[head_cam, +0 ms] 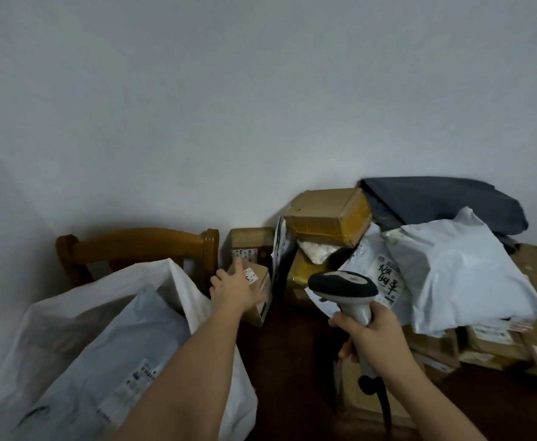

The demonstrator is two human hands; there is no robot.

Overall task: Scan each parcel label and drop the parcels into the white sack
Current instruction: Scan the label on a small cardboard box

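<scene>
Just small brown labelled carton (256,291)

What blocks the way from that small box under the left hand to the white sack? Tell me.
Nothing visible. The left hand rests on the small box, and the white sack gapes open just left of it, with no parcel between them.

A wooden chair (140,246) stands against the pale wall (229,106).

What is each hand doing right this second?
Left hand: reaching onto a small cardboard box; whether the fingers grip it cannot be told.
Right hand: gripping the barcode scanner by its handle.
</scene>
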